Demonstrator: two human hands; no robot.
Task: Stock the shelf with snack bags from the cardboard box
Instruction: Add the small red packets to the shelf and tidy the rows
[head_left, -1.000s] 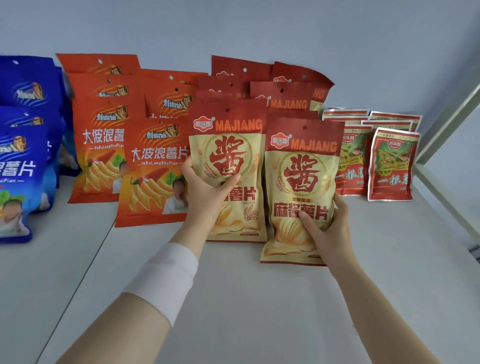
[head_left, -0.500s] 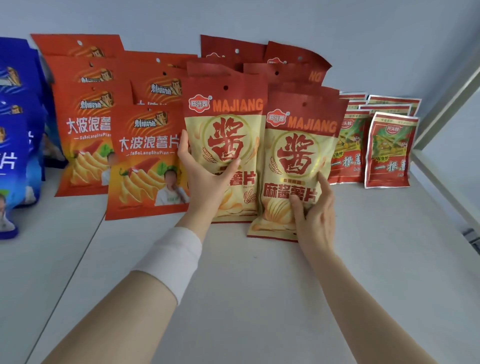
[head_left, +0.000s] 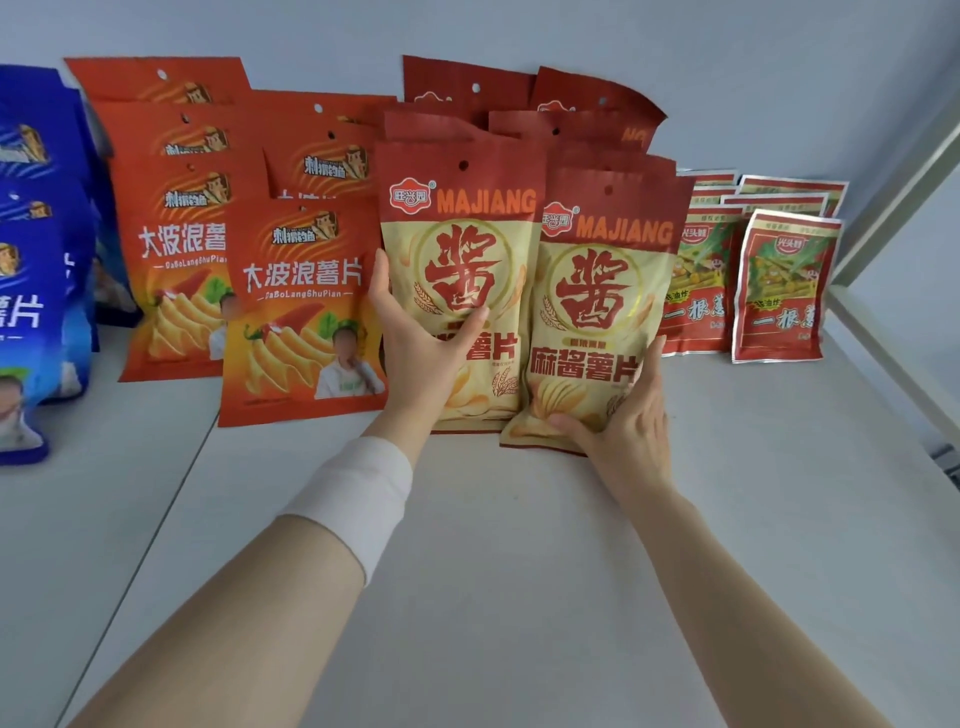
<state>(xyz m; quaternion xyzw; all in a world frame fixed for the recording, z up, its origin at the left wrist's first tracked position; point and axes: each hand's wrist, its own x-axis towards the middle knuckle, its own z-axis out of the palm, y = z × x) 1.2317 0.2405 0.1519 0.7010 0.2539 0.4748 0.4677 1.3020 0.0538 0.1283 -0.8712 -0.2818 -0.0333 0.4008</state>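
The left hand (head_left: 421, 358) grips a red-and-cream foil MAJIANG snack bag (head_left: 462, 223) by its left edge, thumb across the front and fingers curled behind. The right hand (head_left: 626, 434) holds a second MAJIANG snack bag (head_left: 597, 296) at its lower right corner, thumb on the front. Both bags stand upright and touching, midway along the white shelf (head_left: 519, 561), toward its back edge. Orange crisp bags (head_left: 301, 291) and blue bags (head_left: 31, 312) stand to their left, and small red packets (head_left: 779, 296) stand near the right edge.
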